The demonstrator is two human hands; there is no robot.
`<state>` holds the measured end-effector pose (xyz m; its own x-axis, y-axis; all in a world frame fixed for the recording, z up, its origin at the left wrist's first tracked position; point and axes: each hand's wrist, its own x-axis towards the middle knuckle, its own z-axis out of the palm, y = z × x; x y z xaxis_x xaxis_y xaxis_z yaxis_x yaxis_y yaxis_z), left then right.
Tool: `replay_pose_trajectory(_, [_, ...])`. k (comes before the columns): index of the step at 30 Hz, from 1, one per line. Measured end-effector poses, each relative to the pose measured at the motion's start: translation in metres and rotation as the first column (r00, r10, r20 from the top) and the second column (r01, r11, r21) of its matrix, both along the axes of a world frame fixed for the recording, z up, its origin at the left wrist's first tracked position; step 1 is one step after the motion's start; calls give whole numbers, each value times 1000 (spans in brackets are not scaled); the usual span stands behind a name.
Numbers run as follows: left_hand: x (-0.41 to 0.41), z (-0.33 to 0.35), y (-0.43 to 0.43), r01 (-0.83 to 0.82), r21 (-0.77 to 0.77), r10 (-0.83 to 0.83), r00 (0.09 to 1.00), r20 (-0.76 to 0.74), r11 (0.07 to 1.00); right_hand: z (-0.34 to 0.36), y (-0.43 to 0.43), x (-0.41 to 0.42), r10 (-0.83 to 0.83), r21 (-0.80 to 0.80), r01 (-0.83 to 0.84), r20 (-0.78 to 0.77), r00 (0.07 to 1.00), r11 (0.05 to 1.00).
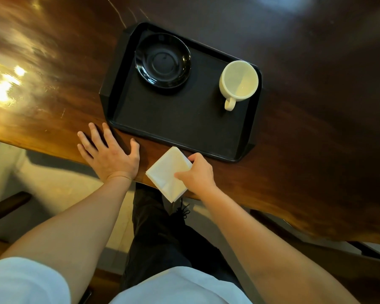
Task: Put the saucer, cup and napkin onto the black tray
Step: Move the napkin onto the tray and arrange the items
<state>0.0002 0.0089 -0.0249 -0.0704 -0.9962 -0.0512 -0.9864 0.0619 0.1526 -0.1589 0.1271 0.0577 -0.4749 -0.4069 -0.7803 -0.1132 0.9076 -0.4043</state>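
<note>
The black tray point(180, 126) lies on the dark wooden table. A glossy black saucer point(162, 60) sits in its far left part. An empty cream cup point(238, 81) stands upright in its far right corner, handle toward me. A folded white napkin point(166, 173) is at the table's near edge, just outside the tray's near rim. My right hand point(196, 172) pinches the napkin's right side. My left hand point(107, 153) rests flat on the table with fingers spread, left of the napkin and beside the tray's near left corner.
The polished wooden table point(316, 139) stretches around the tray, with bright reflections at the left. Its near edge runs just under my hands. Below it are my dark trousers point(162, 233), a shoe and part of a wooden bench point(7, 205).
</note>
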Motion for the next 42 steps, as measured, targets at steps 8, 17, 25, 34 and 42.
replay_pose_trajectory(8, [0, 3, 1, -1, 13, 1, 1000, -4, 1000, 6, 3, -24, -252, 50, 253, 396, 883, 966])
replay_pose_trajectory(17, [0, 3, 0, 12, 32, -12, 1000, 1, 999, 25, -5, -56, -329, 32, 493, 783, 529, 870])
replay_pose_trajectory(25, [-1, 6, 0, 6, 36, -7, 1000, 3, 999, 29, -28, -76, -502, -45, 757, 722, 476, 652])
replay_pose_trajectory(34, [-1, 8, 0, 4, 47, -5, 1000, 12, 999, 10, -41, -82, -611, 16, 868, 716, 337, 496])
replay_pose_trajectory(42, [-1, 7, 0, 7, 44, -8, 1000, 24, 999, -1, -35, -80, -608, -62, 742, 530, 591, 667])
